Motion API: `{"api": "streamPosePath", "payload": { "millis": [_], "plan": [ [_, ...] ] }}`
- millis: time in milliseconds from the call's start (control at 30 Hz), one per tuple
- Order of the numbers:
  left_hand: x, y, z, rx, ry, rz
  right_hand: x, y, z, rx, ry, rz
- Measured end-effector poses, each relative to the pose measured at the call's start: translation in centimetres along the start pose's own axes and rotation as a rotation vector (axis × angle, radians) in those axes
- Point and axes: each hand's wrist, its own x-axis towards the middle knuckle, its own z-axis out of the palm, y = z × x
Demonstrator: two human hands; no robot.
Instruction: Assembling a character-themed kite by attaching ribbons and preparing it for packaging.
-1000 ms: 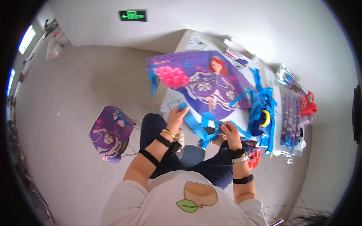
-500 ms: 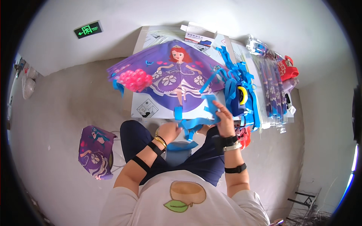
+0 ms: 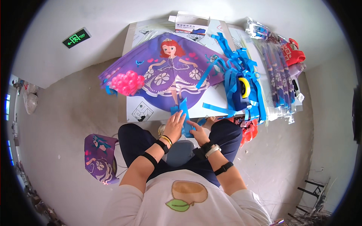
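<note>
Head view, far left: cloudy plastic bags (image 3: 31,101) slump on the floor, their contents too blurred to name. Nearer, a purple printed sheet (image 3: 100,160) hangs stiffly, many-cornered, over a stand. On the white-topped table (image 3: 160,115) a broad purple kite (image 3: 171,75) lies spread, smooth and thin, with a printed figure in the middle, its far edge peaked and its near edge rounded.

At that near edge, the left hand (image 3: 174,126) lays its nearly straight fingers close together over a flat, slightly shiny blue strip (image 3: 184,104); whether the thumb pinches it I cannot tell. Far beyond stands a white carton (image 3: 190,26), flaps raised, its inside hidden. The right hand (image 3: 199,133) points its forefinger at the strip's right edge, the other fingers curled; I cannot tell whether it pinches.

Right of the kite, a dark blue holder (image 3: 241,103) with a curved yellow piece sits among looping, crinkled blue ribbons (image 3: 249,66). Farther right, long clear sleeves (image 3: 277,75) hold folded purple printed material with blue ends, just beside a soft red bag (image 3: 296,54), contents unseen.
</note>
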Motion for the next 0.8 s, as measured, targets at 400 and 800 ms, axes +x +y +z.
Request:
{"api": "streamPosePath", "payload": {
  "millis": [400,800],
  "plan": [
    [0.7,-0.4,0.1,0.086,-0.077,0.043,-2.9,0.4,-0.4,0.03,-0.043,0.198],
    [0.3,-0.4,-0.1,0.076,-0.117,0.051,-2.1,0.1,-2.3,-0.722,0.203,-0.404]
  ]
}}
